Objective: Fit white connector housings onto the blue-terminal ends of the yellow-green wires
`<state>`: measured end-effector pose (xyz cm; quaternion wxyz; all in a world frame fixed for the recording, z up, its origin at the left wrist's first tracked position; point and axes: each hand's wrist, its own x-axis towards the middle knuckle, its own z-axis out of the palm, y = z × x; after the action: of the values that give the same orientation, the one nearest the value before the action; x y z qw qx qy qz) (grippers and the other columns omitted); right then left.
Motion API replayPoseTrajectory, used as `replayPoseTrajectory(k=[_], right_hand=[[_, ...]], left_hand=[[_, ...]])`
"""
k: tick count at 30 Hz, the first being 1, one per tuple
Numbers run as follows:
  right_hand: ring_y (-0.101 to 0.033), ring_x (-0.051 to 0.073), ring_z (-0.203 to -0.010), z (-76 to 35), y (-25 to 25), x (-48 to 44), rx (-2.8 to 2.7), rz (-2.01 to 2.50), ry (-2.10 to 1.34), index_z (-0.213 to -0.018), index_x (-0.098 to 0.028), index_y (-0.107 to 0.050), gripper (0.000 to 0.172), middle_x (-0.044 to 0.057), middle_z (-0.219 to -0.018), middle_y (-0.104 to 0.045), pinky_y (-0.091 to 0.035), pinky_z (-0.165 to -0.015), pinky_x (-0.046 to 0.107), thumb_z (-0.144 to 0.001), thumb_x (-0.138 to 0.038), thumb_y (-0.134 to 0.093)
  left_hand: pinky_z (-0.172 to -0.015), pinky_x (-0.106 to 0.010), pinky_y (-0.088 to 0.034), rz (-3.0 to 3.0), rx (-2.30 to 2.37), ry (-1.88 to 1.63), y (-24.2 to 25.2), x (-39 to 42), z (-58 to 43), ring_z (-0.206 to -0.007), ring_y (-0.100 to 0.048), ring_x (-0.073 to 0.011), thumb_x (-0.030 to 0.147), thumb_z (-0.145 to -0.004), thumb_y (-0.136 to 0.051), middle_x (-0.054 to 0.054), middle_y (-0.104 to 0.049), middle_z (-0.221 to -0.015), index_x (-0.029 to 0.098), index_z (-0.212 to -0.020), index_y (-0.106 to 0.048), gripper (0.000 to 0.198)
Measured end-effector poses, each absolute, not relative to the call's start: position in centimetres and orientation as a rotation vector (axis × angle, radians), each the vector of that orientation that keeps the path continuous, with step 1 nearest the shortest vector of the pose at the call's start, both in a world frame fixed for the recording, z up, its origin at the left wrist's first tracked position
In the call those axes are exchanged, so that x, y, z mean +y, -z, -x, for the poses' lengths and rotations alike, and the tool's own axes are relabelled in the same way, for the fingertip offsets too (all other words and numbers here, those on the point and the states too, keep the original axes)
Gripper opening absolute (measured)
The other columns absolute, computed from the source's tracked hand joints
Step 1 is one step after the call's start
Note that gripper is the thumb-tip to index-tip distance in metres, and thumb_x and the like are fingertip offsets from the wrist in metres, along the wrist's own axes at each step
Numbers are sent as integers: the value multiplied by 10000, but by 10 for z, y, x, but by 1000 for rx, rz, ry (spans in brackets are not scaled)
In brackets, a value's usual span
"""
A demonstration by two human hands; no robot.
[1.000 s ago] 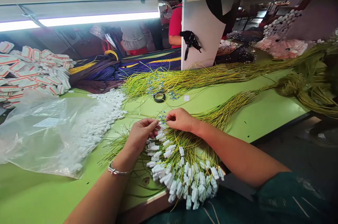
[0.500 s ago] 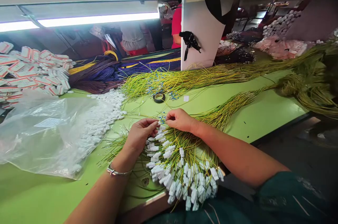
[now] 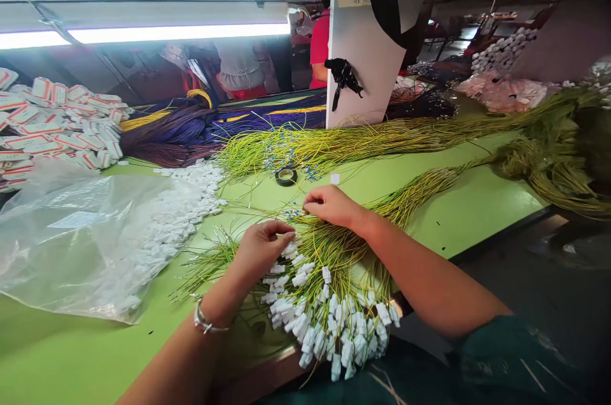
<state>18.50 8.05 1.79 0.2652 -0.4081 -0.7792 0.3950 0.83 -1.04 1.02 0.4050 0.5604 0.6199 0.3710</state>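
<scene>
My left hand (image 3: 265,249) pinches a small white connector, mostly hidden by thumb and index finger, above the near fan of wires. To its right, the fingers of my right hand (image 3: 331,206) are closed at the wire ends; a yellow-green wire seems to be in them, though the fingertips cover it. Blue wire terminals (image 3: 290,214) lie just left of those fingertips. Below both hands, yellow-green wires (image 3: 329,252) fan towards me, tipped with many white plastic connectors (image 3: 346,328) hanging at the table edge. Bare wire ends (image 3: 210,258) spread out left of my left hand.
A clear plastic bag (image 3: 71,246) lies beside a heap of loose white connectors (image 3: 191,201). Black tape (image 3: 286,176) sits before a long wire bundle (image 3: 363,141). White-and-orange pieces (image 3: 57,125) pile at left. A white panel (image 3: 363,67) stands behind; people (image 3: 319,48) are beyond.
My hands have drawn apart: the right has moved slightly right and up, the left slightly right and down. The view has shifted a little.
</scene>
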Motion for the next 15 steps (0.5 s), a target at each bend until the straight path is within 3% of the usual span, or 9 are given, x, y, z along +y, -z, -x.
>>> replayPoseTrajectory(k=[2, 5, 9, 15], right_hand=[[-540, 93, -627, -190, -19, 86, -2066, 1171, -959, -734, -114, -677, 118, 8, -671, -647, -393, -603, 197, -738, -144, -563], [-557, 105, -647, -189, -16, 86, -2195, 1216, -854, -744, -129, -688, 116, 20, -701, -667, -395, -624, 212, -736, -136, -573], [-563, 128, -707, -182, -10, 77, -2333, 1249, -606, -782, -156, -689, 133, 38, -768, -661, -399, -663, 231, -759, -162, -558], [-570, 166, -805, -178, -15, 73, -2497, 1324, -357, -879, -214, -693, 169, 57, -947, -619, -396, -654, 258, -803, -293, -564]], left_hand=[[-451, -230, -361, -1575, 1577, -867, -13, -16, -5, -471, -493, -135, 407, -679, -683, -3, -594, -507, 204, -785, -751, 239], [-614, -282, -472, -1766, 1512, -871, -18, -22, 0, -681, -615, -199, 387, -718, -649, -51, -709, -746, 247, -820, -761, 206], [-772, -322, -487, -1911, 1494, -877, -20, -22, 3, -815, -641, -217, 363, -764, -606, -54, -722, -854, 249, -823, -749, 192], [-735, -315, -505, -1876, 1572, -897, -12, -18, 2, -789, -646, -207, 370, -800, -566, -50, -714, -829, 220, -820, -723, 218]])
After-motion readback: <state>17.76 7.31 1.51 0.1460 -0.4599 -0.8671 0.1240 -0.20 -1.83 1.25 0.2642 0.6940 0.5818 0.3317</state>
